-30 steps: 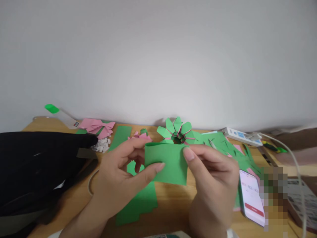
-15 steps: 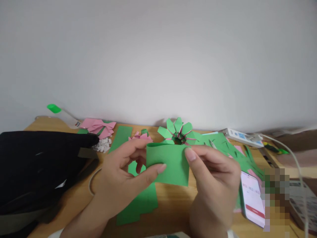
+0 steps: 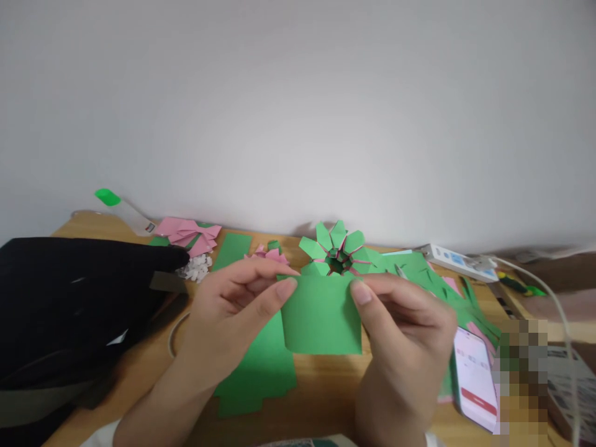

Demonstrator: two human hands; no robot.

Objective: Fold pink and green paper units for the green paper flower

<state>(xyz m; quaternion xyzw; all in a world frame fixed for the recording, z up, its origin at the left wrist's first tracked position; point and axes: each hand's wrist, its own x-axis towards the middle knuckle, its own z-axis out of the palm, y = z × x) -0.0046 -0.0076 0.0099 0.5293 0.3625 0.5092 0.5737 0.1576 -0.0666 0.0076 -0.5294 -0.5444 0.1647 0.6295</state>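
Observation:
A piece of green paper (image 3: 322, 318) is held up in front of me, its lower part curving slightly. My left hand (image 3: 235, 316) pinches its upper left corner between thumb and fingers. At the upper right corner, my right hand (image 3: 403, 335) grips it with the thumb in front and the fingers behind. Just behind the sheet stands a green and pink folded-paper flower (image 3: 339, 248). More green paper (image 3: 263, 366) lies on the table below, partly covered by my left hand.
Left is a black bag (image 3: 88, 310), with pink folded paper (image 3: 190, 234) and white scraps (image 3: 196, 267) behind it. Right are green cut paper pieces (image 3: 419, 273), a phone (image 3: 475, 379) with a lit screen, and a power strip (image 3: 460, 262) with a white cable (image 3: 556, 304). A wall stands behind.
My left thumb has moved from the middle of the green paper up to its top left edge. The loop at the paper's left has opened out, and the sheet now faces me flatter.

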